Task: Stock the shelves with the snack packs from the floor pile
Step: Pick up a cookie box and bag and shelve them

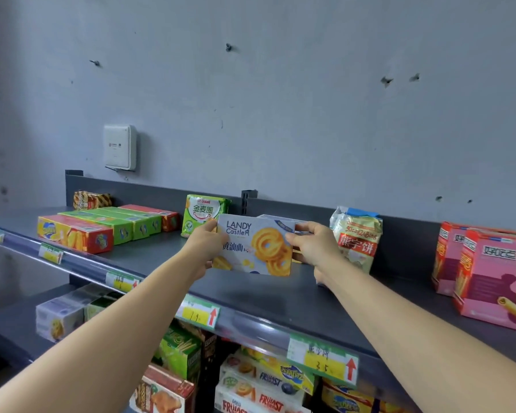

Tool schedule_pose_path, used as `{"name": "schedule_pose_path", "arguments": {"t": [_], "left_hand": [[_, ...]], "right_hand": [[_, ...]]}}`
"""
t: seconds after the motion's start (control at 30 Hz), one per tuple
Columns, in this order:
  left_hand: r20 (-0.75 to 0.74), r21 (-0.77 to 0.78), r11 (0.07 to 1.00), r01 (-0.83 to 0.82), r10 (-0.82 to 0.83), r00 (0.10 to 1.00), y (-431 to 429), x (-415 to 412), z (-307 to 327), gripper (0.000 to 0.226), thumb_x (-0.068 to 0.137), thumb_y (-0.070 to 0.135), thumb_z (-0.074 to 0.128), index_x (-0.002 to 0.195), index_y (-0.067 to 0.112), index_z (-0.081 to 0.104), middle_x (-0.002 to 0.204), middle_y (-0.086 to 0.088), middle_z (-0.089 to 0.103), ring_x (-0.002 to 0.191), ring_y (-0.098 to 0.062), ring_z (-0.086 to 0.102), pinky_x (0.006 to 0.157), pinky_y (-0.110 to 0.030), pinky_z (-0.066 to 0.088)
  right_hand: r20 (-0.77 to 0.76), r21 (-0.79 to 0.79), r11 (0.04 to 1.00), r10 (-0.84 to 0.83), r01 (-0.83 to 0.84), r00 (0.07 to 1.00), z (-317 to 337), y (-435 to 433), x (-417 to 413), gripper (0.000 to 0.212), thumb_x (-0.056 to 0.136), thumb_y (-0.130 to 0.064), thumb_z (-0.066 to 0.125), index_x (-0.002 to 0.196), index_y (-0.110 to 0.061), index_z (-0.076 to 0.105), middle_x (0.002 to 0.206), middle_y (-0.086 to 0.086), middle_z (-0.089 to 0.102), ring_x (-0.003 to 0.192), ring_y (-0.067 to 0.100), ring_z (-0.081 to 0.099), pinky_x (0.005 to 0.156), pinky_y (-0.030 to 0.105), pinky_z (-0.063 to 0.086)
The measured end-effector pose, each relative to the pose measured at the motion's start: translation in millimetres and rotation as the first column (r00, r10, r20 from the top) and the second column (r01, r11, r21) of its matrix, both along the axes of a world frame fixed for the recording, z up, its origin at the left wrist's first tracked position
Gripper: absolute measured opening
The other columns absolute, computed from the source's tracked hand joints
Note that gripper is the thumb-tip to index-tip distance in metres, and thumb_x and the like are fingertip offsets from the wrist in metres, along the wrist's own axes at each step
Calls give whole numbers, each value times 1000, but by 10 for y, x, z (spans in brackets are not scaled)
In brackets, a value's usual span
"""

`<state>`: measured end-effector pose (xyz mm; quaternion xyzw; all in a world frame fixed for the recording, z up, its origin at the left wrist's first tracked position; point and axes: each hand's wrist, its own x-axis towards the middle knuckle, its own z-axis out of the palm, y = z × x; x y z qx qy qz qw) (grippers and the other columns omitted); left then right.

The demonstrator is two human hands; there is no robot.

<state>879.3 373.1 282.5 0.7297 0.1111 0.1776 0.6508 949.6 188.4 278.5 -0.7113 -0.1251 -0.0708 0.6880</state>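
A pale blue Landy Castle cookie box (255, 244) with yellow ring cookies printed on it is held upright over the middle of the grey top shelf (167, 260). My left hand (204, 247) grips its left edge, fingers curled behind it. Gripping its right edge is my right hand (312, 245), thumb on the front. Another similar pale box (273, 218) peeks out just behind it. The floor pile is out of view.
On the top shelf: red and green long boxes (102, 228) at left, a green snack pack (204, 213) behind my left hand, a white biscuit bag (355, 239) right of the box, pink wafer-roll boxes (489, 269) far right. Lower shelves hold more snack boxes (259, 383). Price tags (322, 357) line the shelf edge.
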Motion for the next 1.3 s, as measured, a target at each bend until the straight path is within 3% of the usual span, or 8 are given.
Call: {"name": "schedule_pose_path", "arguments": {"t": [0.17,0.27,0.47,0.7,0.93,1.0,1.13,1.3], "left_hand": [[-40,4,998,56,-55,998,136,466,-20,23,98,14,50,114,27,58,107,2,66,81,-10,61,65,-30,51],[-71,5,998,70,-70,995,210,716,-51,19,99,16,48,112,25,58,101,4,64,81,-9,58,62,-30,49],[-127,20,989,146,-142,982,339,1053,-98,16,98,17,50,90,29,57,101,1,61,87,-14,55,85,-43,46],[-144,13,965,260,-256,956,482,1311,-112,13,99,14,50,110,19,54,105,-2,61,81,-12,56,79,-39,42],[-165,59,906,418,-404,900,597,1412,-140,20,98,16,50,118,19,55,105,3,63,104,-20,55,95,-49,42],[-163,67,884,463,-448,879,605,1416,-146,23,99,14,49,120,20,54,106,3,63,97,-15,56,91,-45,46],[-170,104,854,509,-489,856,644,1406,-163,23,98,12,48,120,20,50,112,0,62,85,-6,56,63,-29,43],[-119,329,848,416,-399,909,681,1345,-168,15,95,15,50,108,20,47,114,-2,52,81,-15,48,72,-31,37]], "right_hand": [[35,-127,982,-137,140,990,-21,180,515,21,79,-5,70,79,-24,60,89,0,67,92,26,68,84,49,57],[33,-179,969,-169,172,985,-21,242,706,21,80,-5,71,88,-21,59,85,-5,61,93,26,66,84,48,57],[-16,-212,955,-214,206,977,-54,302,903,33,80,-2,71,109,-16,62,105,3,63,95,23,63,84,44,57],[-36,-250,931,-282,264,959,-88,373,920,43,81,-3,71,121,-10,57,106,3,59,90,21,62,85,43,57],[-33,-256,890,-398,377,917,-101,375,824,45,84,-2,68,127,-8,56,116,6,61,96,22,62,85,40,57],[-15,-286,868,-428,407,903,-106,383,793,43,84,-3,67,126,-8,59,113,5,63,96,23,63,87,42,56],[22,-358,820,-470,446,882,-108,421,706,40,84,-7,67,123,-11,62,112,4,65,103,23,61,91,45,54],[96,-436,738,-531,515,842,-85,448,454,42,84,-18,68,125,-17,58,116,2,65,105,23,61,88,43,55]]}}
